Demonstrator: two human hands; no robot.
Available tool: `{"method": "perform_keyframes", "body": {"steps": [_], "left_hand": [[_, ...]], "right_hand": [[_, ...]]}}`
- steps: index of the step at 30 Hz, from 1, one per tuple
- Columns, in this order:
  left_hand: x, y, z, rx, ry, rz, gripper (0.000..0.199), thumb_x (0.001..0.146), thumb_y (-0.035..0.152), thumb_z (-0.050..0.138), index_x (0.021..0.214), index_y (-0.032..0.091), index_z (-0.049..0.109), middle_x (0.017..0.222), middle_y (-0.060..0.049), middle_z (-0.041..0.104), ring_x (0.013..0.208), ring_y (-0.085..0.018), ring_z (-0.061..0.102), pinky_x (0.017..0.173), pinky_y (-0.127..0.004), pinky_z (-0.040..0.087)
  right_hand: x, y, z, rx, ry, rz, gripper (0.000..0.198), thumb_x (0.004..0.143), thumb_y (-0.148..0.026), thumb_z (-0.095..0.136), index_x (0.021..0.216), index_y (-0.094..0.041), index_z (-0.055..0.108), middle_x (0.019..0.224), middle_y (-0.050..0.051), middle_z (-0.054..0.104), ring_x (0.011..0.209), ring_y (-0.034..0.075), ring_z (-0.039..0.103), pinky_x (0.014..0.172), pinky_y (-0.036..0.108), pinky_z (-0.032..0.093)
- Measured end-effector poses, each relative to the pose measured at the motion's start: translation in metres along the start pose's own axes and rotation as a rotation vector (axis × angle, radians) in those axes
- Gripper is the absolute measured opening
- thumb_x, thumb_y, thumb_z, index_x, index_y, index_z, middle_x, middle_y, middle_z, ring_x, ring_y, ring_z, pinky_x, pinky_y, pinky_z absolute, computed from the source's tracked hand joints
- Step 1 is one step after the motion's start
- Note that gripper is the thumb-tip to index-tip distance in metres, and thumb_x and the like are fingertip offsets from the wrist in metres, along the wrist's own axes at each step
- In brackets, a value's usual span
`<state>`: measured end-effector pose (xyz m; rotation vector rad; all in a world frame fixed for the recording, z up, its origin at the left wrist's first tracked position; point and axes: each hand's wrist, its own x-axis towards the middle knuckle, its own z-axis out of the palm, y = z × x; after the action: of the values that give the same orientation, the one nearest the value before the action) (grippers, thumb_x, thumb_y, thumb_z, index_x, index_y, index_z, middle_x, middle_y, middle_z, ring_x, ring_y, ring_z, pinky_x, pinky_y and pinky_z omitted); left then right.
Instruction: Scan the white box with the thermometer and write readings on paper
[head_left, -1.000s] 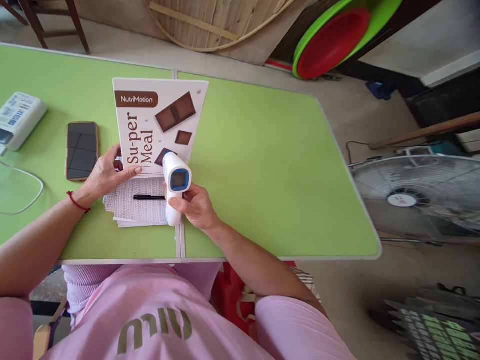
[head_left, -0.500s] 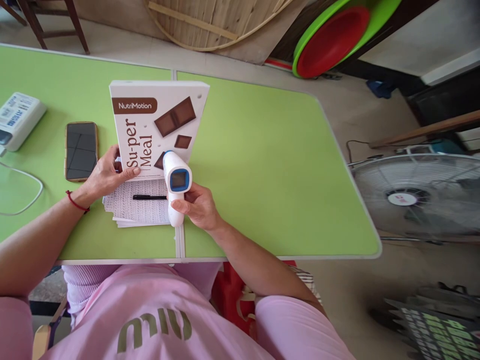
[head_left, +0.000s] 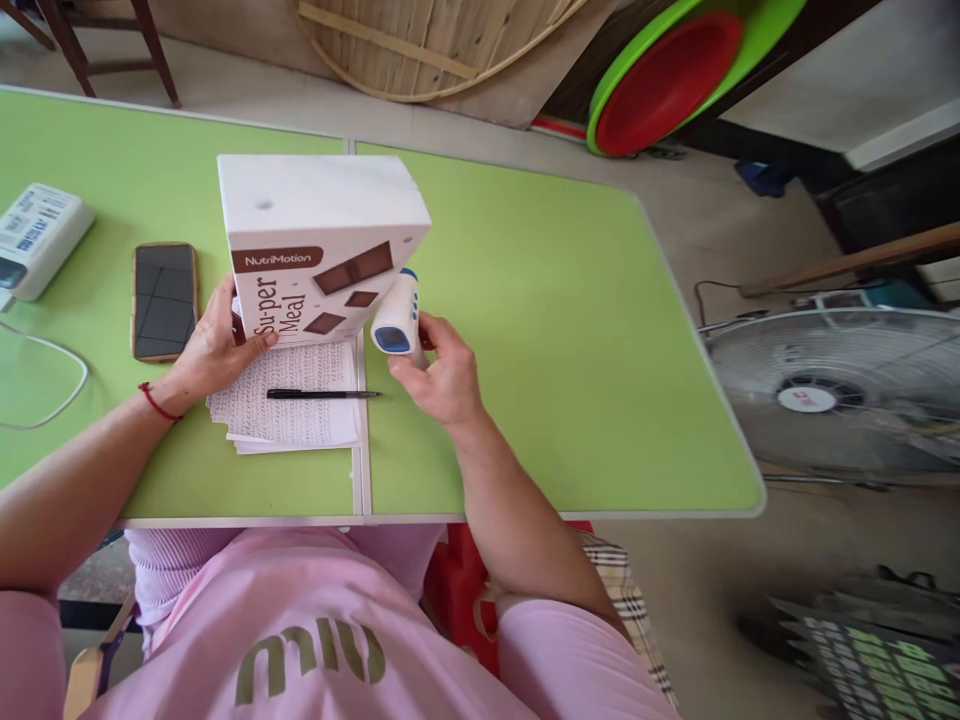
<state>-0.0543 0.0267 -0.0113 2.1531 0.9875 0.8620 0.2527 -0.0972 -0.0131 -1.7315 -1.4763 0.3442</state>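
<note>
My left hand grips the lower left edge of a white box printed "NutriMotion Su-per Meal" with chocolate pieces. The box leans so that its blank top side shows. In my right hand is a white and blue infrared thermometer, its small screen turned towards me, close to the box's right lower corner. Whether it touches the box I cannot tell. Below the box lie handwritten sheets of paper, with a black pen across them.
A smartphone lies left of the box on the green table. Farther left are a white device and a white cable. A large fan stands beyond the table's right edge.
The box has tipped towards me, showing more of its top side. My right hand has moved right and slightly away with the thermometer, which is now tilted. The pen's tip is uncovered.
</note>
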Motion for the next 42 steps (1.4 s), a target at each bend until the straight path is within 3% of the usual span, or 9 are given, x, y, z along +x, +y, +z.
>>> {"method": "perform_keyframes", "body": {"steps": [5, 11, 16, 23, 26, 31, 35, 38, 42], "left_hand": [[0.0, -0.001, 0.0, 0.08, -0.032, 0.094, 0.068, 0.104, 0.072, 0.06, 0.15, 0.022, 0.055, 0.159, -0.021, 0.058, 0.152, -0.044, 0.054, 0.127, -0.062, 0.049], [-0.001, -0.008, 0.0, 0.14, -0.081, 0.102, 0.049, 0.103, 0.058, 0.062, 0.137, 0.022, 0.064, 0.145, -0.019, 0.067, 0.14, -0.045, 0.062, 0.12, -0.063, 0.055], [-0.002, -0.008, 0.0, 0.16, -0.078, 0.111, 0.049, 0.104, 0.055, 0.061, 0.139, 0.021, 0.064, 0.148, -0.019, 0.066, 0.144, -0.042, 0.061, 0.124, -0.06, 0.053], [-0.001, -0.006, -0.001, 0.201, -0.089, 0.1, 0.054, 0.1, 0.049, 0.068, 0.145, 0.019, 0.06, 0.152, -0.02, 0.063, 0.145, -0.045, 0.06, 0.125, -0.065, 0.051], [0.0, -0.006, -0.001, 0.214, -0.094, 0.116, 0.052, 0.102, 0.048, 0.065, 0.144, 0.018, 0.06, 0.153, -0.02, 0.063, 0.145, -0.044, 0.06, 0.125, -0.064, 0.051], [0.0, -0.006, 0.002, 0.198, -0.07, 0.108, 0.057, 0.102, 0.054, 0.065, 0.146, 0.018, 0.058, 0.156, -0.021, 0.061, 0.147, -0.043, 0.06, 0.125, -0.06, 0.052], [-0.001, -0.005, 0.003, 0.153, -0.028, 0.043, 0.075, 0.1, 0.062, 0.07, 0.158, 0.021, 0.047, 0.161, -0.02, 0.058, 0.15, -0.045, 0.058, 0.123, -0.061, 0.054], [-0.003, -0.005, 0.002, 0.139, 0.019, -0.052, 0.089, 0.096, 0.074, 0.075, 0.161, 0.023, 0.043, 0.154, -0.02, 0.062, 0.136, -0.046, 0.067, 0.111, -0.063, 0.062], [-0.003, -0.007, -0.001, 0.089, 0.107, -0.062, 0.083, 0.097, 0.082, 0.071, 0.154, 0.026, 0.049, 0.148, -0.018, 0.064, 0.136, -0.044, 0.066, 0.113, -0.066, 0.059]], "right_hand": [[0.003, 0.012, -0.004, -0.362, -0.09, 0.037, 0.047, 0.083, -0.034, 0.072, 0.127, -0.018, 0.076, 0.104, 0.015, 0.078, 0.092, 0.033, 0.068, 0.087, 0.055, 0.06], [0.0, 0.016, -0.007, -0.557, -0.19, 0.007, 0.049, 0.09, -0.029, 0.069, 0.136, -0.013, 0.073, 0.11, 0.019, 0.075, 0.104, 0.038, 0.065, 0.099, 0.061, 0.054], [-0.009, 0.001, -0.005, -0.432, -0.108, -0.131, 0.044, 0.095, -0.027, 0.072, 0.138, -0.017, 0.077, 0.122, 0.019, 0.073, 0.115, 0.038, 0.066, 0.104, 0.063, 0.052], [-0.016, -0.007, -0.001, -0.224, -0.519, -0.482, 0.013, 0.103, -0.022, 0.074, 0.107, -0.023, 0.087, 0.09, 0.007, 0.08, 0.086, 0.024, 0.072, 0.084, 0.042, 0.055], [-0.013, -0.004, 0.0, -0.178, -0.448, -0.545, 0.015, 0.105, -0.022, 0.069, 0.101, -0.02, 0.083, 0.084, 0.006, 0.079, 0.075, 0.02, 0.071, 0.07, 0.035, 0.054], [-0.018, -0.01, 0.001, 0.14, -0.079, -0.545, 0.01, 0.104, -0.028, 0.067, 0.094, -0.025, 0.07, 0.075, -0.001, 0.076, 0.059, 0.015, 0.068, 0.056, 0.028, 0.057], [-0.025, -0.02, 0.002, 0.313, 0.029, -0.481, 0.006, 0.107, -0.032, 0.065, 0.106, -0.027, 0.068, 0.083, -0.002, 0.081, 0.066, 0.015, 0.077, 0.063, 0.029, 0.065], [-0.025, -0.023, 0.012, 0.36, -0.105, -0.634, 0.015, 0.113, -0.036, 0.062, 0.118, -0.028, 0.073, 0.087, -0.001, 0.085, 0.074, 0.015, 0.081, 0.068, 0.028, 0.067], [-0.025, -0.023, 0.028, 0.181, -0.406, -0.761, 0.051, 0.093, -0.068, 0.08, 0.118, -0.025, 0.075, 0.129, 0.016, 0.085, 0.133, 0.032, 0.078, 0.113, 0.052, 0.065]]}}
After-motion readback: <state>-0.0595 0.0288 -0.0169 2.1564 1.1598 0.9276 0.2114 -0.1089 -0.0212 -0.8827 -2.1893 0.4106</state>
